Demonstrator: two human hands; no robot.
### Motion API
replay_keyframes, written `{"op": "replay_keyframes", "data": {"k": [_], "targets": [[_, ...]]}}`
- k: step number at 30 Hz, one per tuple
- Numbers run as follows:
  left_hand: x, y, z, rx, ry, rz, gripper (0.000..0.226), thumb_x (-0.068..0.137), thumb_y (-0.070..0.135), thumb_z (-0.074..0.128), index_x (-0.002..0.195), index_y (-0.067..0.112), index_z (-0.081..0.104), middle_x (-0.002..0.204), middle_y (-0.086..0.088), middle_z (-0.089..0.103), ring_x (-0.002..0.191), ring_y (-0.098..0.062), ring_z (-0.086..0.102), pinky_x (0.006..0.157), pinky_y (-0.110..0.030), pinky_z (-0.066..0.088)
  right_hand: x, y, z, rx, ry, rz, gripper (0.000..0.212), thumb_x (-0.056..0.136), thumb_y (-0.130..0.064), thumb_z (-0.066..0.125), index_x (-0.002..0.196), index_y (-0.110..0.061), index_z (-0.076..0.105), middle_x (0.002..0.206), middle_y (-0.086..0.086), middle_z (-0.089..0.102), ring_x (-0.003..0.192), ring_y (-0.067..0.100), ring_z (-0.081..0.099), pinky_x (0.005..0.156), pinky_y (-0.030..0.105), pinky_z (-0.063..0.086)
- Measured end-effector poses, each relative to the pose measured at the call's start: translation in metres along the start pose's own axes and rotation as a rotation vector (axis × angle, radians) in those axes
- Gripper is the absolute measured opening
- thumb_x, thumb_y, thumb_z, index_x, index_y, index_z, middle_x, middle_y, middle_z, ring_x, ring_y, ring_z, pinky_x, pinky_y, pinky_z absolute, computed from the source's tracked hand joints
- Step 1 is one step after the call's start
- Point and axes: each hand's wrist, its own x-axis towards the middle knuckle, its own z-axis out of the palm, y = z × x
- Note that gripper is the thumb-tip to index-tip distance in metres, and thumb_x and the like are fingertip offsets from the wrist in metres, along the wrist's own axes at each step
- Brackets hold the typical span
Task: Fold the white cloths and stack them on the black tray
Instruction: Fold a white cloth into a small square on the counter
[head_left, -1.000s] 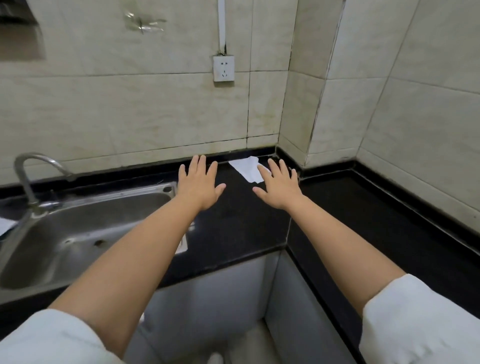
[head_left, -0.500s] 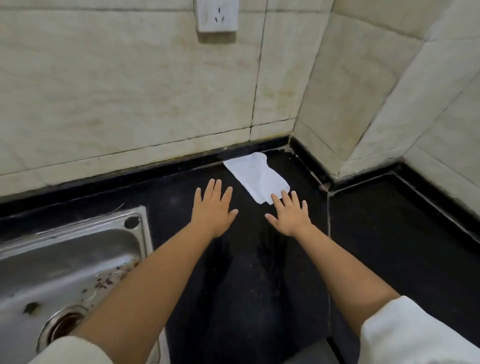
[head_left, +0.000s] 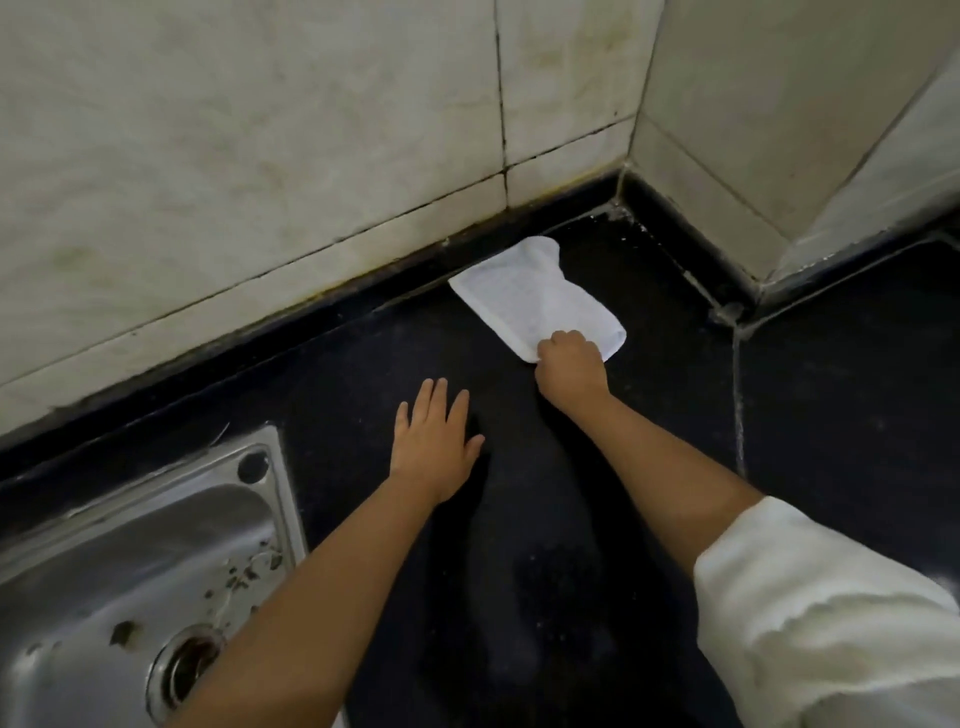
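So there's a black countertop (head_left: 545, 571) running into a tiled corner, beige wall tiles (head_left: 260, 156) behind it. A steel sink (head_left: 135, 561) sits at the lower left, with bits of debris near its drain. The white cloth (head_left: 530, 296) lies flat on the counter, far end right up against the wall base. The right hand (head_left: 570, 366) has its fingers curled on the cloth's near edge, gripping it. The left hand (head_left: 434, 444) is spread flat, fingers straight, over bare counter, holding nothing, well apart from the cloth.
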Motion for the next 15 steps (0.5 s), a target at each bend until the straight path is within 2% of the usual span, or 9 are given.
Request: {"op": "replay_keyframes", "data": {"k": [3,5,7,9,10,11,12,13,15], "targets": [[0.006,0.014,-0.004,-0.035,0.093,0.031,0.068,0.097,0.041,0.037,0.15,0.02,-0.001,0.158,-0.01,-0.004,0.146,-0.025,-0.006,0.118,-0.044,0.006,-0.019,0.002,-0.019,0.214,-0.064,-0.06,0.02,0.088,-0.007,0.045,0.096,0.005,0.059,0.105,0.022,0.061,0.099,0.035,0.055,0.08,0.036,0.04],[0.004,0.026,-0.001,-0.064,0.18,0.073,0.071,0.095,0.038,0.044,0.15,0.022,0.001,0.158,-0.011,-0.003,0.146,-0.027,-0.004,0.118,-0.046,0.007,-0.049,0.005,-0.036,0.306,-0.145,-0.124,0.018,0.087,-0.008,0.049,0.096,0.001,0.061,0.098,0.017,0.064,0.092,0.03,0.058,0.07,0.027,0.037],[0.001,0.034,0.006,-0.149,0.259,0.137,0.061,0.091,0.028,0.054,0.146,0.019,0.028,0.154,-0.015,0.02,0.144,-0.03,0.015,0.116,-0.047,0.013,-0.09,0.014,-0.053,0.367,-0.223,-0.147,0.016,0.086,-0.008,0.053,0.097,-0.003,0.064,0.087,0.007,0.06,0.081,0.02,0.054,0.061,0.02,0.031],[-0.006,0.044,0.013,-0.104,0.347,0.338,0.029,0.077,0.012,0.069,0.106,0.011,0.067,0.117,-0.014,0.064,0.115,-0.029,0.058,0.11,-0.041,0.025,-0.132,0.029,-0.07,0.412,-0.254,-0.135,0.013,0.084,-0.003,0.055,0.091,-0.007,0.065,0.08,0.0,0.056,0.073,0.011,0.05,0.054,0.015,0.032],[-0.012,0.051,0.013,-0.033,0.366,0.465,0.015,0.066,0.006,0.075,0.08,0.011,0.071,0.086,-0.009,0.072,0.087,-0.026,0.069,0.103,-0.032,0.034,-0.153,0.039,-0.078,0.414,-0.253,-0.105,0.014,0.083,-0.001,0.054,0.089,-0.008,0.065,0.077,-0.002,0.055,0.069,0.008,0.049,0.056,0.01,0.034],[-0.02,0.06,0.011,0.04,0.303,0.582,0.016,0.057,0.004,0.08,0.065,0.012,0.067,0.065,-0.005,0.069,0.066,-0.023,0.069,0.089,-0.025,0.044,-0.174,0.05,-0.086,0.404,-0.247,-0.059,0.015,0.082,0.0,0.054,0.09,-0.007,0.066,0.073,-0.006,0.054,0.065,0.004,0.048,0.057,0.007,0.035],[-0.031,0.071,0.006,0.106,0.249,0.665,0.018,0.056,0.004,0.081,0.064,0.012,0.067,0.061,-0.003,0.067,0.058,-0.02,0.067,0.073,-0.019,0.049,-0.193,0.062,-0.093,0.386,-0.243,-0.005,0.016,0.081,0.001,0.054,0.091,-0.004,0.066,0.071,-0.008,0.053,0.063,0.002,0.048,0.057,0.006,0.035],[-0.043,0.086,-0.002,0.139,0.165,0.734,0.013,0.067,0.007,0.077,0.076,0.011,0.069,0.072,-0.006,0.07,0.067,-0.02,0.068,0.068,-0.02,0.051,-0.213,0.074,-0.099,0.355,-0.237,0.045,0.016,0.081,0.0,0.055,0.092,-0.002,0.065,0.071,-0.007,0.054,0.064,0.003,0.048,0.057,0.007,0.035],[-0.062,0.118,-0.011,0.136,0.105,0.809,0.019,0.093,0.015,0.05,0.103,0.006,0.064,0.101,-0.011,0.067,0.096,-0.025,0.064,0.083,-0.029,0.047,-0.252,0.1,-0.109,0.264,-0.23,0.144,0.014,0.081,-0.002,0.054,0.091,0.0,0.064,0.08,0.005,0.06,0.072,0.013,0.05,0.061,0.015,0.036]]}}
